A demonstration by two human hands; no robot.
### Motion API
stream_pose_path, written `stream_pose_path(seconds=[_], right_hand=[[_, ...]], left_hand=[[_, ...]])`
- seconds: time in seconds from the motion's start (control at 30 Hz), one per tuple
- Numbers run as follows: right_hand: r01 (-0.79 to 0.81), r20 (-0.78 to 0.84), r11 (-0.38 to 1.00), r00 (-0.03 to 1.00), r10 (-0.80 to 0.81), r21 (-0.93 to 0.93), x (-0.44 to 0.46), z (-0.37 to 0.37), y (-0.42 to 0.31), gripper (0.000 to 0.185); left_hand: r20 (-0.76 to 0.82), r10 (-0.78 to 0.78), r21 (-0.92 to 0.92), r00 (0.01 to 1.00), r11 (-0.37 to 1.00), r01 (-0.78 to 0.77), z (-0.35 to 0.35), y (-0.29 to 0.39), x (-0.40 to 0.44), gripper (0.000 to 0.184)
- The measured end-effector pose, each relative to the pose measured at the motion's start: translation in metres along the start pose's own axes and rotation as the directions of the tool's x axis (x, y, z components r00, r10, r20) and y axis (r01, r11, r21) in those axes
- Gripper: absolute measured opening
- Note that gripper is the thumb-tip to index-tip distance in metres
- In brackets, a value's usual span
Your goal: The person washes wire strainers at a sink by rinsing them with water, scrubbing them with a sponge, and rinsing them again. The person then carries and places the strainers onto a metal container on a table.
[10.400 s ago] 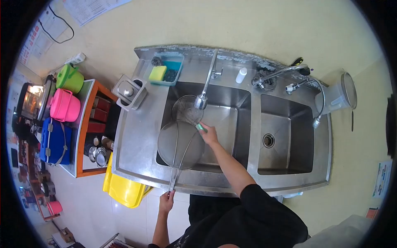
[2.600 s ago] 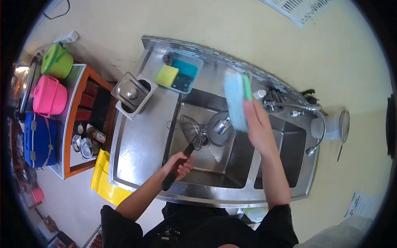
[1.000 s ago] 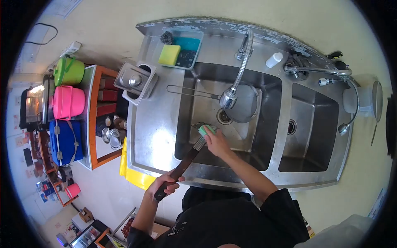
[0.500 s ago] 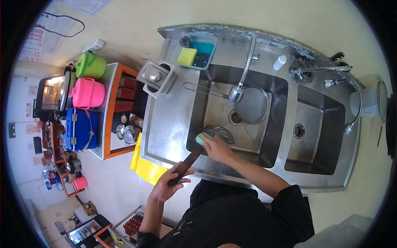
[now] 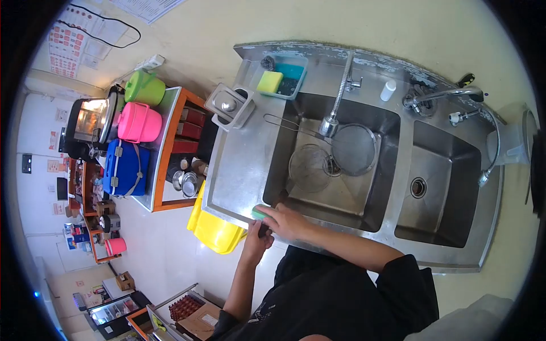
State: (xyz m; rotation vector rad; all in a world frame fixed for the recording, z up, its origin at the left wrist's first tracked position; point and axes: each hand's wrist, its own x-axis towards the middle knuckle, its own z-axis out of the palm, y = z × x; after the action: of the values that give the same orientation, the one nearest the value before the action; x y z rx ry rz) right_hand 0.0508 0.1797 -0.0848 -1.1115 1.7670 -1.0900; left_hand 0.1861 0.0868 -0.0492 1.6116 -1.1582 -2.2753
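My left hand is closed around the dark handle of a skimmer, in front of the sink's near-left edge. My right hand grips a green sponge against the handle, close to my left fingers. The skimmer's round mesh head shows face-on over the left basin; part of its shaft is hidden behind my right hand. A second round strainer with a long wire handle rests in that basin, beneath the spray faucet.
A tub with blue-green liquid, a yellow sponge and a dark scourer stand behind the left counter. Nearby are metal containers. A white bottle stands behind the basins. A yellow bin sits below the counter.
The skimmer's mesh head has turned from edge-on to face-on. My right hand and the green sponge have slid down the handle toward my left hand. The view has shifted slightly.
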Motion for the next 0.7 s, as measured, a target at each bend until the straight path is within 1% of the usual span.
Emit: stream_pose_path(seconds=[0.1,0.13,0.17,0.2,0.23,0.3,0.33,0.37,0.4,0.43,0.53,0.57,0.6,0.63,0.7], right_hand=[[0.007,-0.142,0.999,0.990,-0.012,-0.034,0.003,0.013,0.038,0.045],[-0.084,-0.131,0.994,0.989,0.074,-0.071,0.009,0.012,0.059,0.045],[-0.145,-0.191,0.985,0.974,0.125,-0.096,0.020,0.016,0.086,0.046],[-0.209,-0.251,0.972,0.952,0.175,-0.112,0.031,0.025,0.119,0.046],[-0.274,-0.312,0.954,0.923,0.225,-0.124,0.034,0.025,0.128,0.047],[-0.280,-0.282,0.958,0.925,0.253,-0.057,0.030,0.031,0.125,0.044],[-0.286,-0.266,0.958,0.925,0.271,-0.018,0.025,0.031,0.109,0.042],[-0.208,-0.207,0.977,0.959,0.195,-0.041,0.003,0.017,0.061,0.043],[-0.040,-0.206,0.999,0.978,0.032,-0.035,-0.008,0.022,0.040,0.043],[0.131,-0.203,0.991,0.970,-0.134,-0.028,-0.016,0.028,0.031,0.043],[0.008,-0.206,0.998,0.978,-0.022,-0.069,-0.001,0.021,0.052,0.044],[-0.104,-0.249,0.994,0.964,0.091,-0.041,0.012,0.021,0.076,0.045],[-0.215,-0.291,0.977,0.935,0.205,-0.004,0.029,0.026,0.112,0.045],[-0.322,-0.328,0.946,0.889,0.318,0.043,0.039,0.031,0.130,0.046],[-0.233,-0.253,0.970,0.937,0.242,0.063,0.033,0.036,0.112,0.047]], left_hand=[[0.013,0.094,0.204,0.995,0.974,-0.095,0.001,-0.016,0.012,0.031],[0.021,0.120,0.268,0.993,0.956,-0.121,-0.002,-0.020,0.017,0.034],[0.030,0.143,0.337,0.989,0.930,-0.145,-0.005,-0.025,0.021,0.037],[0.045,0.203,0.383,0.978,0.901,-0.205,-0.004,-0.034,0.024,0.036],[0.059,0.243,0.402,0.968,0.882,-0.245,-0.002,-0.042,0.026,0.035],[0.094,0.320,0.442,0.943,0.835,-0.328,0.002,-0.053,0.032,0.033],[0.062,0.316,0.405,0.947,0.859,-0.313,-0.003,-0.058,0.038,0.029],[0.059,0.309,0.425,0.949,0.853,-0.304,-0.005,-0.056,0.041,0.030],[0.049,0.298,0.440,0.953,0.850,-0.289,-0.008,-0.054,0.042,0.030],[0.038,0.288,0.454,0.957,0.848,-0.273,-0.010,-0.055,0.042,0.031],[-0.011,0.261,0.359,0.965,0.902,-0.240,-0.004,-0.056,0.038,0.035],[-0.023,0.259,0.327,0.966,0.915,-0.238,-0.003,-0.055,0.039,0.037],[-0.011,0.265,0.367,0.964,0.898,-0.243,-0.003,-0.054,0.040,0.042],[-0.008,0.271,0.340,0.962,0.906,-0.252,-0.002,-0.053,0.040,0.045],[0.007,0.272,0.299,0.962,0.918,-0.261,0.000,-0.049,0.040,0.051]])
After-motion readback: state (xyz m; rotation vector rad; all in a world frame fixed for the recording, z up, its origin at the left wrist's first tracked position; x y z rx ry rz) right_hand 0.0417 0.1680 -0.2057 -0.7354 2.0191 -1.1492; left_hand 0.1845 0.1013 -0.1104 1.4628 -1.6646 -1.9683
